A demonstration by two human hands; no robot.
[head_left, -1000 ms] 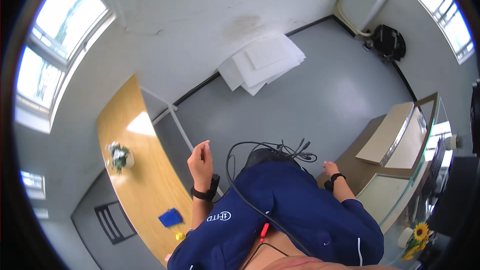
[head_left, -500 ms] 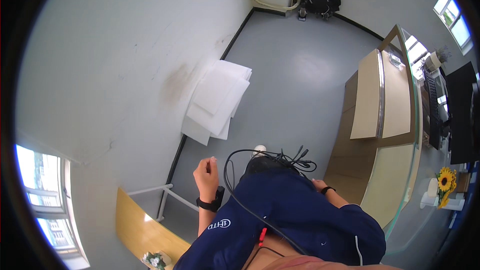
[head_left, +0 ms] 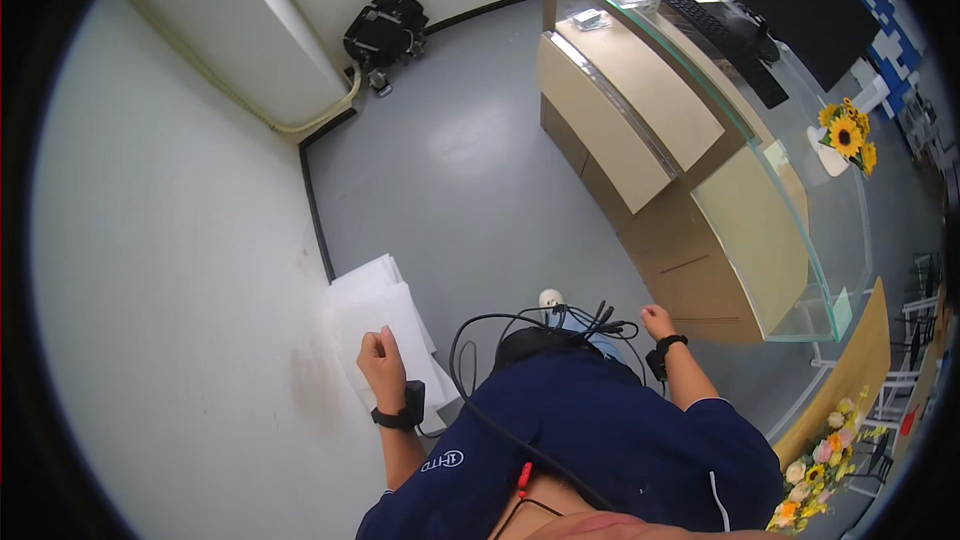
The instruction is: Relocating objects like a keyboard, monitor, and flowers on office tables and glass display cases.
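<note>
My left hand (head_left: 381, 362) hangs at my left side, fingers curled in with nothing in them, a black band with a small box on its wrist. In the picture it overlaps a stack of white sheets (head_left: 372, 302) by the wall; I see no grip on them. My right hand (head_left: 657, 322) is out at my right side, fingers curled and nothing seen in them, with a similar black band. The desk's brown front panel is nearest to it. A bundle of black cables (head_left: 600, 325) hangs in front of my waist between the hands.
A reception desk (head_left: 690, 250) with a glass top curves along the right. It bears a keyboard (head_left: 710, 25), a monitor (head_left: 790, 0) and sunflowers (head_left: 846, 136). A black wheeled device (head_left: 386, 32) stands at the far wall. Mixed flowers (head_left: 820, 470) are at lower right.
My view and body have turned to the right, so the desk now lies more ahead and the left window is gone. My right hand has come out farther from my body.
</note>
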